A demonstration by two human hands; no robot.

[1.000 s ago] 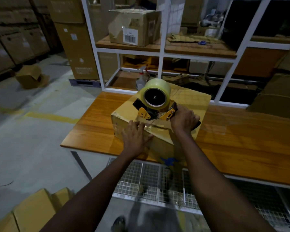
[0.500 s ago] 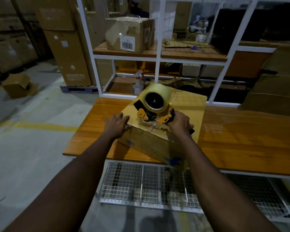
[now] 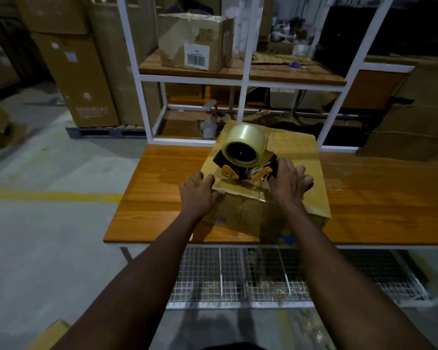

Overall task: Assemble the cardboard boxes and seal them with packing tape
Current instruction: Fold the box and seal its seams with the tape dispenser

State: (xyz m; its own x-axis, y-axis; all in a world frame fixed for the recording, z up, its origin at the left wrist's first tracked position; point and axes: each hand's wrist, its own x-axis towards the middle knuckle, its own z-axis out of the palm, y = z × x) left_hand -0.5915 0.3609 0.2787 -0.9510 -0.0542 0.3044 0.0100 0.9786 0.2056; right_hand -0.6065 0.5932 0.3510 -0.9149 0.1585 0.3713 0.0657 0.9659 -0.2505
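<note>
The left hand [image 3: 199,195] lies flat, fingers spread, on the box's [image 3: 299,157] near left corner. The right hand [image 3: 287,184] curls round the tape gun's [image 3: 245,157] handle on the box top.

It is dim in here, darkest toward the upper corners. A grey concrete floor [image 3: 48,248] fills the left of the frame, crossed by a yellow line [image 3: 56,197]. A wooden table [image 3: 162,198] runs from the centre to the right edge, with a wire mesh rack [image 3: 238,279] beneath it. Behind the table stands a white metal frame [image 3: 200,80] carrying a wooden shelf [image 3: 276,73], and a labelled carton [image 3: 197,41] sits on that shelf. Tall brown cartons [image 3: 86,79] stand on a dark pallet [image 3: 106,132] at upper left. A spray bottle [image 3: 209,120] stands low, behind the frame.
</note>
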